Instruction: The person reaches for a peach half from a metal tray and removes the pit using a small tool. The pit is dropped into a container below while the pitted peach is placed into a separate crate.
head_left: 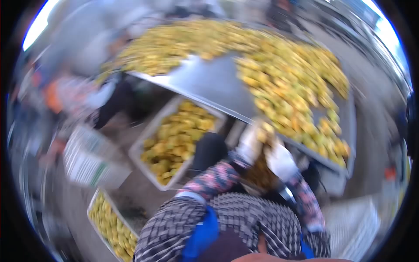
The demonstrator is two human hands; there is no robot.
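My left hand [249, 144], in a white glove, is at the near edge of a metal table [214, 83]. Close on its right is my right hand [281, 161], gloved in white too. Between the two hands shows a yellowish piece of fruit [265, 131], blurred by motion; which hand holds it I cannot make out. Directly below the hands lies a brownish heap [260, 170] in a container. Yellow fruit [283, 87] is spread thickly over the table. The fingers of both hands are smeared.
A white crate [136, 153] of yellow fruit stands left of my hands, with another crate [92, 201] of fruit at the lower left. A white sack [94, 157] is near a blurred person [74, 94]. Whitish crates [353, 222] are at the lower right.
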